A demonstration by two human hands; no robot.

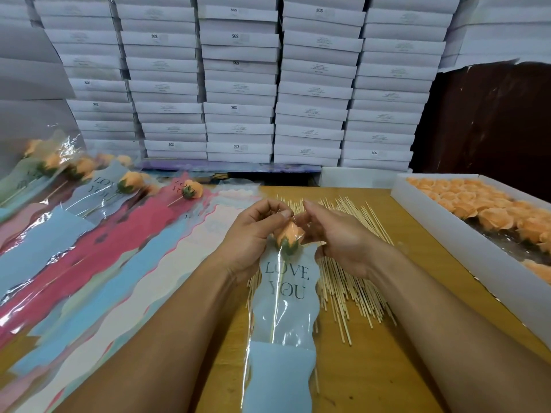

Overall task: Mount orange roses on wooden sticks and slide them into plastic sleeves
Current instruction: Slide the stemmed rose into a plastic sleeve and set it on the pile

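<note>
Both your hands pinch the plastic sleeve's (283, 296) top: left hand (253, 234) and right hand (337, 234) flank the orange rose (287, 235) inside, above the desk (372, 368).

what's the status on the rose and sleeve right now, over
Left hand and right hand both pinch the sleeve mouth. Rose on its stick sits inside. Loose sticks lie underneath, nothing blocking.

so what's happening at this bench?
A person is sleeving an orange rose on a wooden stick. Both hands, left hand and right hand, pinch the open top of a pale blue "LOVE YOU" sleeve around the bloom. Loose sticks lie beneath; finished ones lie left.
</note>
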